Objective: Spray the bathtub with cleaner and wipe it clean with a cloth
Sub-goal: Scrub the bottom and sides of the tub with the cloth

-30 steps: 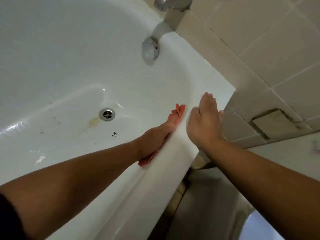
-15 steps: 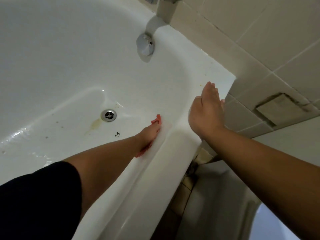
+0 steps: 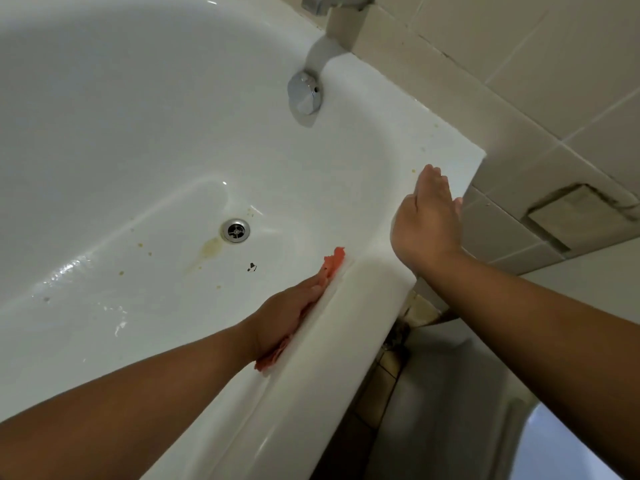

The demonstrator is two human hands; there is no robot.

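Nearest the camera, two bare forearms reach out over the rounded white rim of the bathtub (image 3: pixel 332 386), the left one inside the tub and the right one outside it. The left hand (image 3: pixel 287 317) lies flat against the tub's inner wall just under the rim, fingers straight and close together, so its grip is not closed round anything: the palm and fingers press the pink-orange cloth (image 3: pixel 334 261) against the wall. The cloth sits under the hand. One crumpled end pokes out past the fingertips and another edge shows below the wrist, both touching the wall beside the rim. Further along, the right hand (image 3: pixel 427 223) rests on top of the rim near the tub's corner, its grip wide and holding nothing, with fingers stretched out and pointing away. On the tub floor, well apart from the cloth, is the round metal drain (image 3: pixel 236 230), with a yellowish stain (image 3: pixel 211 247) just beside it and a small dark speck (image 3: pixel 252 267) between the drain and the left hand. Wet patches shine on the floor to the left. Beyond that, a chrome knob (image 3: pixel 304 93) is set in the end wall, a metal spout (image 3: pixel 329 1) shows at the top edge, and beige wall tiles (image 3: pixel 519 81) run to the right, one of them cracked and loose (image 3: pixel 568 209).
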